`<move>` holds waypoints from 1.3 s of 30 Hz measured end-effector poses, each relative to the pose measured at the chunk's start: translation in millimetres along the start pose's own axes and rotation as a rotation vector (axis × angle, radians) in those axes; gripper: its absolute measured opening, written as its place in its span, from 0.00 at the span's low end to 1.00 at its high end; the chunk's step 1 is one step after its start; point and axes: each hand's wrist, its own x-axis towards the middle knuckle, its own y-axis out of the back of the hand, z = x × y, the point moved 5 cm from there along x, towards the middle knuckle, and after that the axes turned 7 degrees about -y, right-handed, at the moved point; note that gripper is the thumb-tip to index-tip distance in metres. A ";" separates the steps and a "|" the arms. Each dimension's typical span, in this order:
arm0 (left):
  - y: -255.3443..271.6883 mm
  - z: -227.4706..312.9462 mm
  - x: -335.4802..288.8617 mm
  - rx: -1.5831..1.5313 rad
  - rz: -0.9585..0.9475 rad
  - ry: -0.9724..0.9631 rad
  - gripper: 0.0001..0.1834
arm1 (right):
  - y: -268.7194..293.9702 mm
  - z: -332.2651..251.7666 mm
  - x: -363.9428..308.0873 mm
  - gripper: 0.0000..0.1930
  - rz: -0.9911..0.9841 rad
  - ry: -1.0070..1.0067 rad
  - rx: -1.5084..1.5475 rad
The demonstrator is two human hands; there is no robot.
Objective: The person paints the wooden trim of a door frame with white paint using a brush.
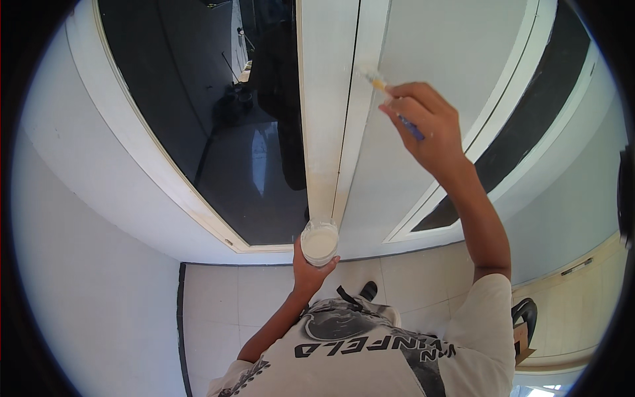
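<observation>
A brush by the white frame, a cup of pale paint down low.
The right hand [430, 122] has its fingers pinched tight on the brush [378, 85], with the blue end poking out below them. The hairy tip, past those fingers, is over the white frame [361, 119] (I can't tell if it touches). The left hand [313, 272] has its fingers wrapped around the cup [322, 258], and the paint [320, 242] sits just above them. This looks like the brushing part. The next stroke likely calls for a soft, steady push along the frame, with the cup kept level.
</observation>
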 end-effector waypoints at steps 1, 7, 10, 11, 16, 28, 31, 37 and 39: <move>-0.2 -1.0 0.3 -0.009 -0.006 -0.008 0.46 | 8.6 -2.9 8.9 0.08 0.097 0.096 -0.029; 0.0 -7.1 -0.5 -0.019 -0.012 -0.017 0.47 | -36.0 -10.2 -55.2 0.09 -0.076 0.114 -0.155; -1.7 -7.1 -0.8 -0.039 -0.021 0.005 0.48 | -65.8 -28.0 -112.8 0.09 -0.216 0.069 -0.079; -2.4 -7.8 -0.7 -0.041 -0.023 0.005 0.48 | -77.7 -29.4 -126.4 0.09 -0.369 -0.052 0.007; -1.6 -10.4 -0.3 -0.048 -0.037 0.027 0.49 | -63.5 -8.1 -80.2 0.07 -0.387 -0.207 0.171; -2.3 -5.8 0.4 -0.084 -0.014 0.000 0.47 | -55.3 -24.4 -101.7 0.08 -0.178 0.081 -0.080; -2.1 -6.3 -0.3 -0.037 -0.029 0.017 0.47 | -88.7 -34.9 -141.3 0.10 -0.488 -0.110 0.101; 0.1 -5.6 0.5 -0.031 -0.024 -0.003 0.47 | -41.3 -5.3 -45.4 0.09 -0.228 -0.212 0.130; 1.9 -7.1 -0.7 -0.026 -0.014 0.004 0.47 | -13.1 -6.3 -15.9 0.10 -0.027 -0.082 0.034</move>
